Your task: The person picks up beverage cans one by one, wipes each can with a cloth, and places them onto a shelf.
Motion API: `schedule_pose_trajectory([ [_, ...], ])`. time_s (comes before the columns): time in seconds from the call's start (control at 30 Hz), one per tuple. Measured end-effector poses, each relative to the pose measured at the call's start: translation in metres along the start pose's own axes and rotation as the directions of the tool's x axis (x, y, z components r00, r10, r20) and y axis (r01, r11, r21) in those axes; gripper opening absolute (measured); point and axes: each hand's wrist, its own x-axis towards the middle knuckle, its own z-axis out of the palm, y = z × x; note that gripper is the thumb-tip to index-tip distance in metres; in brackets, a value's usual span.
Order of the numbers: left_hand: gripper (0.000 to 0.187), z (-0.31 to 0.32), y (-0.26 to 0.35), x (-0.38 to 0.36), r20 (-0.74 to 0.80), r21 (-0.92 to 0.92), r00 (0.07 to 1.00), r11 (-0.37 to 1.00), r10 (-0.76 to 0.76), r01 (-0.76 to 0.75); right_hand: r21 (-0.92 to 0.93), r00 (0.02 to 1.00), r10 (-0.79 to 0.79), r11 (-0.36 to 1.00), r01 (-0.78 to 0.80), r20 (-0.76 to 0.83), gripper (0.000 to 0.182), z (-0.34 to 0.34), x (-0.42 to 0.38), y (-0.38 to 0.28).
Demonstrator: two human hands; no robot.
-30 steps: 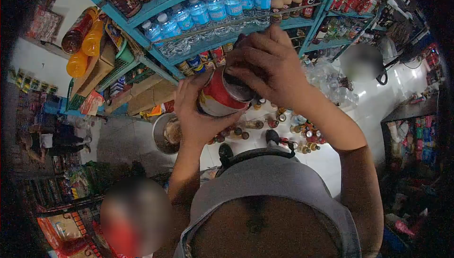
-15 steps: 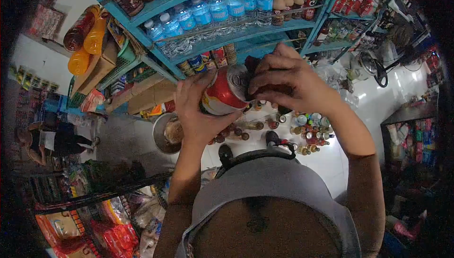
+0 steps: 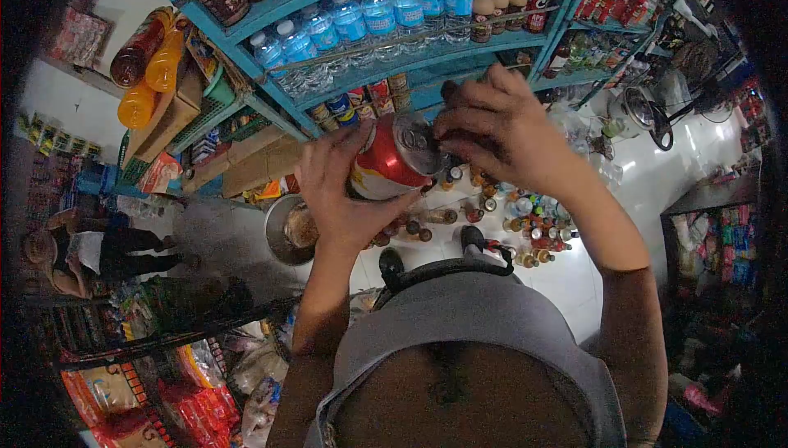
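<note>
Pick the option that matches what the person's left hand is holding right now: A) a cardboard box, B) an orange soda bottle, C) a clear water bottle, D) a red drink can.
D: the left hand wraps around a red drink can, tilted with its silver top toward the right hand, whose fingers sit at the can's top.

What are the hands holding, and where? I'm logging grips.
A red can: left hand wraps its side; right hand rests fingers at its top rim.
</note>
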Motion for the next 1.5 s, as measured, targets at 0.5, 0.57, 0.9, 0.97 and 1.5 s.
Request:
schedule_pose_trajectory([
  [0.5,0.066,0.003,-0.001,0.003,-0.059,0.109,0.997,0.993,0.047,-0.04,0.239,1.0,0.031,0.971,-0.029,-0.005,0.018,0.008,-0.002,0.006],
  [0.57,0.065,0.004,0.0,0.003,-0.071,0.078,0.996,0.996,0.052,-0.046,0.1,0.998,0.03,0.995,-0.024,-0.058,0.019,0.01,0.0,0.01],
  [0.9,0.066,0.004,0.002,0.001,-0.069,-0.042,0.997,0.999,0.022,-0.025,0.003,0.989,-0.057,0.998,0.058,-0.134,0.022,0.003,0.011,0.004],
  [0.97,0.066,0.001,0.002,0.003,-0.073,0.09,0.997,0.996,0.035,-0.028,0.083,0.996,0.05,0.996,-0.044,-0.07,0.02,0.005,0.005,0.001],
  [1.5,0.07,0.009,0.001,0.003,-0.167,-0.139,0.986,0.989,0.022,-0.046,0.963,0.697,0.701,0.059,-0.263,0.147,0.015,0.003,-0.024,0.028],
])
